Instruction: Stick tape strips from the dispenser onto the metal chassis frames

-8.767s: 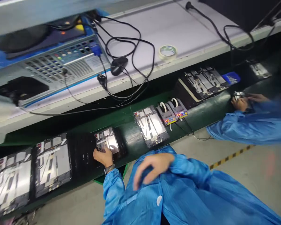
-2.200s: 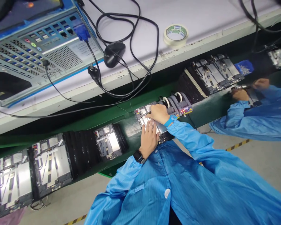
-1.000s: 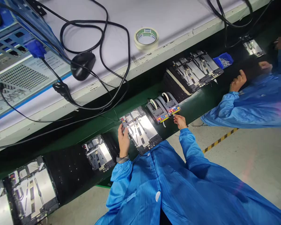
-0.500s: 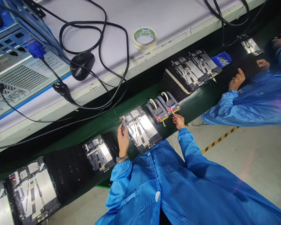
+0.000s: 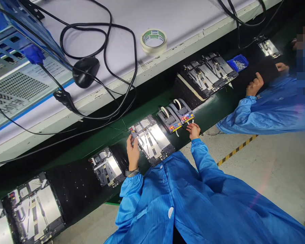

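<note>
An opened tablet point(image 5: 156, 139), its silvery inside and dark flex cables facing up, lies at the green bench's edge in front of me. My left hand point(image 5: 133, 150) holds it by the upper left edge, thumb and fingers closed there. Two small grey tape dispensers point(image 5: 169, 119) with lit displays and white tape rolls stand right of the tablet. A short tape end sticks out of each. My right hand point(image 5: 194, 130) is just below the right dispenser's outlet, close to its tape end. Its fingertips are pinched together; what they hold, if anything, is too small to make out.
Stacks of opened tablets point(image 5: 108, 166) lie leftward along the bench, and another stack point(image 5: 208, 74) rightward. A blue tray of small parts point(image 5: 237, 63) sits by a co-worker's hand point(image 5: 255, 84). The white shelf holds a tape roll point(image 5: 154, 41), mouse point(image 5: 85, 72) and looped cables.
A white tape end now shows at the right dispenser's outlet. My right hand stays close to it, and my left hand keeps hold of the tablet. The view has shifted slightly.
</note>
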The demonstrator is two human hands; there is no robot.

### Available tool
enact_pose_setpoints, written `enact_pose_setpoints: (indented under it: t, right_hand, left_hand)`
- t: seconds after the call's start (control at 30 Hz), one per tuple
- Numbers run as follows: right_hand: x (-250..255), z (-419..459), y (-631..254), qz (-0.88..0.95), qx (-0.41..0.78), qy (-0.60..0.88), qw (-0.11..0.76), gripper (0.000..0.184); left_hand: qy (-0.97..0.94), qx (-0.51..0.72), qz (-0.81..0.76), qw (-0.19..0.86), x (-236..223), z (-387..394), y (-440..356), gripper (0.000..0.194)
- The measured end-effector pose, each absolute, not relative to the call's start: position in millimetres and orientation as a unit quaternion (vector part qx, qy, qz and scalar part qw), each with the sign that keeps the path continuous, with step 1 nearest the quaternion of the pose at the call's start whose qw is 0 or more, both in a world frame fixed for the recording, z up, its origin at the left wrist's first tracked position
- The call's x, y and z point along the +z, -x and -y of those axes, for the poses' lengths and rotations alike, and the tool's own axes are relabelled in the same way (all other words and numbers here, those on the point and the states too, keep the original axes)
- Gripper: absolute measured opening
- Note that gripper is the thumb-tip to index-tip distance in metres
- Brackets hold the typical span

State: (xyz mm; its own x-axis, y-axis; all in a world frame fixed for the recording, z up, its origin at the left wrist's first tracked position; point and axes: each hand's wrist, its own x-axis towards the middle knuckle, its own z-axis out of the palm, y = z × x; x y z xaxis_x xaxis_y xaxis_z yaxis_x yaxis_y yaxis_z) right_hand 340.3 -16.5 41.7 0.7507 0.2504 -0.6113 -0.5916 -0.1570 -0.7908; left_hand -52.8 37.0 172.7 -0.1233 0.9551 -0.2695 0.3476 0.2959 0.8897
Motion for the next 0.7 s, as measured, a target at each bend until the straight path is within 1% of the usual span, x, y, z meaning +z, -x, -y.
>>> enact_pose_setpoints:
  t: [0.27,0.5,0.6,0.7]
  right_hand:
    - [36,13,-340,-0.113,0.330,0.680,0.645,0.032]
    - [29,12,-342,-0.126,0.319,0.689,0.638,0.042]
    - [31,11,-341,-0.124,0.324,0.683,0.643,0.045]
    - [34,10,-340,-0.127,0.326,0.681,0.643,0.046]
  left_hand:
    - [-0.478,0.334,-0.675,0.452,173,-37,53,0.058]
    - [-0.498,0.321,-0.664,0.456,185,-44,59,0.053]
    - [-0.530,0.331,-0.661,0.416,200,-47,63,0.053]
    - [-0.592,0.343,-0.652,0.326,220,-52,60,0.051]
